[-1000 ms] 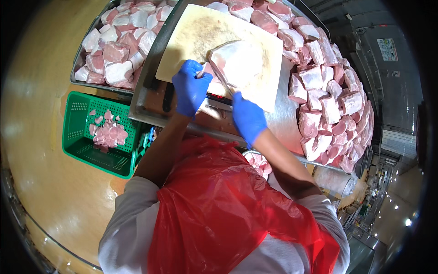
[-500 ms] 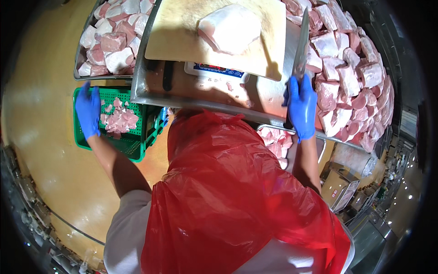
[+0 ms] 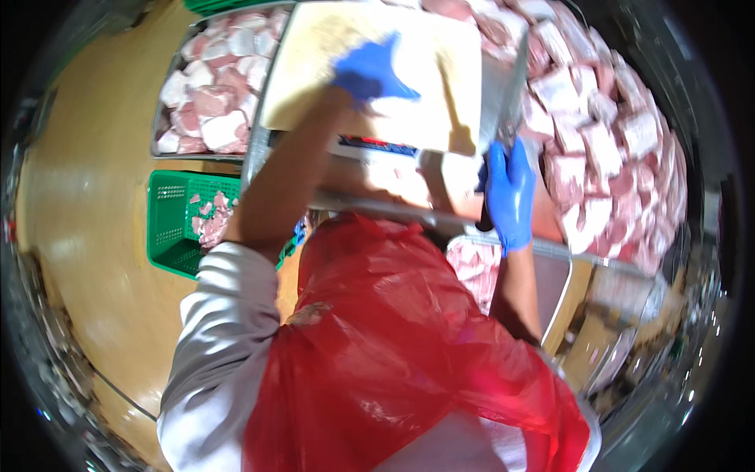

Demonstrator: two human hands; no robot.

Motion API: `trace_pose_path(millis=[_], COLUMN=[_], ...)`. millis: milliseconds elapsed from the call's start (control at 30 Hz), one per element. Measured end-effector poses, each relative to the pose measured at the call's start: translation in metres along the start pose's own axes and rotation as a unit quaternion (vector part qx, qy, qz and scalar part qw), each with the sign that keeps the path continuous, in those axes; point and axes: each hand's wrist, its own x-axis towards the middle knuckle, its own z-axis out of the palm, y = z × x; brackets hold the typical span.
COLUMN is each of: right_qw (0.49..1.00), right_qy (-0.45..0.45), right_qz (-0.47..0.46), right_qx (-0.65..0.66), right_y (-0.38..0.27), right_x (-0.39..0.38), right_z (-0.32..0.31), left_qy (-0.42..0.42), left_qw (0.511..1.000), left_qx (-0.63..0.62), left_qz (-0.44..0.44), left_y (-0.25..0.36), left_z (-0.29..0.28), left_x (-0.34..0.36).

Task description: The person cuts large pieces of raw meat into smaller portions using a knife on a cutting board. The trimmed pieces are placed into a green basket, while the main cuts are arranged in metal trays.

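My left hand (image 3: pixel 370 72), in a blue glove and blurred by motion, is over the pale cutting board (image 3: pixel 314 31). Its fingers are spread apart. Glare on the board hides whether the large pale piece of meat lies beside or under this hand. On the right, my blue-gloved right hand (image 3: pixel 510 195) is closed around the handle of a knife (image 3: pixel 517 90). The long blade points away from me, between the board and a big heap of cut meat chunks (image 3: pixel 602 145).
A metal tray of meat chunks (image 3: pixel 216 98) stands at the far left. Nearer is a green perforated basket (image 3: pixel 169 224) with small meat scraps. A scale with a blue display (image 3: pixel 377 145) shows below the board. Another tray of meat (image 3: pixel 474 267) sits by my right forearm.
My left hand has moved from beside the green basket up and right onto the cutting board. The right hand keeps the knife in nearly the same place. The whole view has shifted slightly.
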Motion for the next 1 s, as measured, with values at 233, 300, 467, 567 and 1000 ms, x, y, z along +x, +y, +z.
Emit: trace_pose_path(millis=[233, 300, 467, 567, 1000], right_qw=[0.982, 0.979, 0.938, 0.96, 0.886], right_qy=[0.02, 0.047, 0.135, 0.156, 0.228], right_qz=[0.17, 0.185, 0.305, 0.231, 0.403], right_qx=[0.081, 0.07, 0.095, -0.026, -0.02], right_y=[0.027, 0.043, 0.111, 0.106, 0.133], right_x=[-0.016, -0.026, -0.087, -0.101, -0.203], right_z=[-0.008, -0.023, -0.052, -0.047, -0.073], left_qy=[0.019, 0.059, 0.566, 0.576, -0.114], left_qw=[0.99, 0.979, 0.811, 0.778, 0.959], left_qx=[0.133, 0.168, 0.125, 0.08, -0.027], left_qz=[-0.049, -0.101, 0.081, 0.238, 0.257], left_y=[0.034, -0.014, -0.106, -0.004, 0.282], left_z=[-0.019, -0.037, -0.093, -0.117, 0.202], left_x=[-0.012, -0.016, 0.033, 0.03, 0.197])
